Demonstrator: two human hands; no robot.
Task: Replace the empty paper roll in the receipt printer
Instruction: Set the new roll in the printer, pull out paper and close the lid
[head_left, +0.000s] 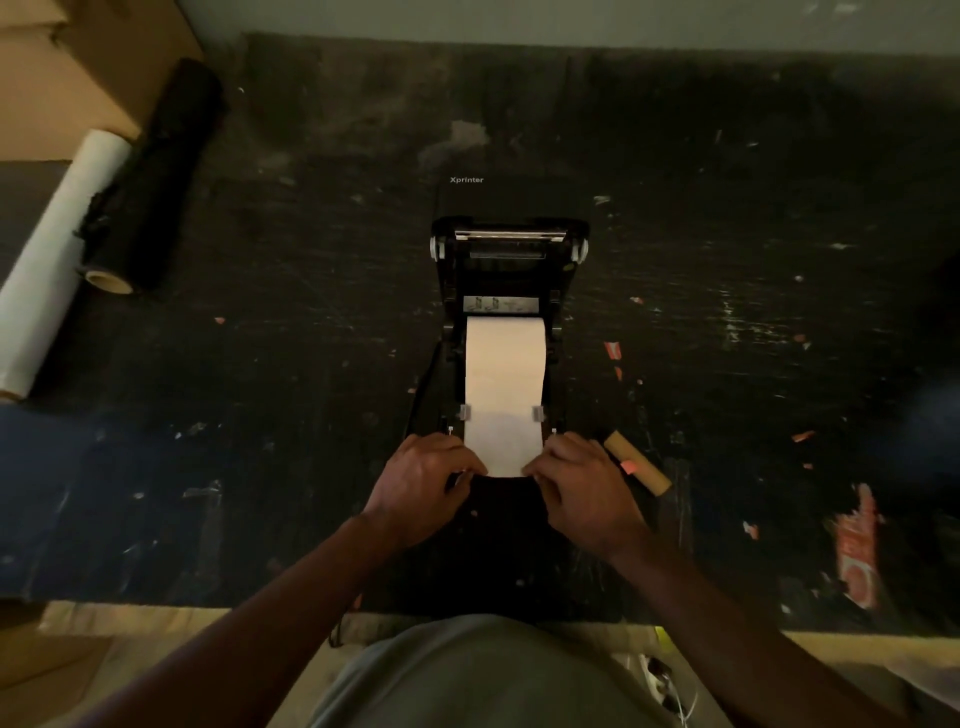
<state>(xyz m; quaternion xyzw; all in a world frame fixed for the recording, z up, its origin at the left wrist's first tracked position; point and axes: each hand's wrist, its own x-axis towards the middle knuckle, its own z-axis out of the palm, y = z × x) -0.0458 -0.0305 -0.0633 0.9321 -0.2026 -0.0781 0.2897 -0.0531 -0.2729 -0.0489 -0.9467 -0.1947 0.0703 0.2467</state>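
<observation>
A black receipt printer (506, 270) stands open in the middle of the dark table, its lid tilted back. A white paper roll (505, 358) lies in its bay, and a strip of paper (501, 447) runs from it toward me. My left hand (423, 480) pinches the strip's near left corner. My right hand (582, 483) pinches the near right corner. An empty cardboard core (638, 463) lies on the table just right of my right hand.
A long white roll (57, 260) and a black film roll (153, 176) lie at the far left beside cardboard boxes (62, 67). The scuffed black tabletop (727, 312) carries red label scraps (857, 545). Its near edge runs along my body.
</observation>
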